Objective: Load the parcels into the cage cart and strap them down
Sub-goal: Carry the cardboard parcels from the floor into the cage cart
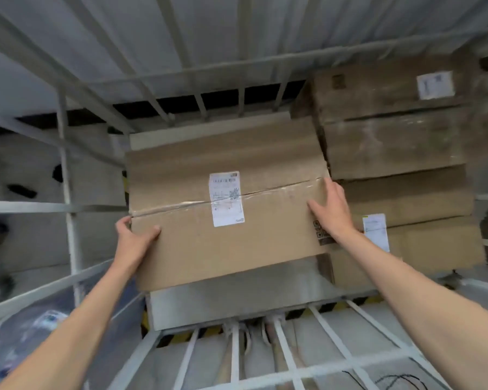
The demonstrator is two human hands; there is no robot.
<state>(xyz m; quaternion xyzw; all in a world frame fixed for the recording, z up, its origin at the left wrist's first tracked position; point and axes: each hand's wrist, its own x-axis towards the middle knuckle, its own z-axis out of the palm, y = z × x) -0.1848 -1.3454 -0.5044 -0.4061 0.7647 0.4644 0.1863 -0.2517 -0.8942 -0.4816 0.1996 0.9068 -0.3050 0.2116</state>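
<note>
Gripping the cardboard parcel (197, 243) by its left edge, the left hand (134, 237) curls around it; the right hand (331, 209) presses flat, fingers straight, at its right edge, beside stacked boxes (392, 147) in the cage cart (68, 192).

Box (223, 243): plain brown cardboard, matt, smooth. Tape (282, 190) along its seam: clear plastic, glossy, wrinkled. Label (226, 199): white paper, matt. Stacked boxes (392, 147): darker cardboard, dull, scuffed with whitish rub marks. Cage bars (68, 192): metal, pale grey paint, matt. Bag (40, 327): shiny plastic film, blurred.
</note>
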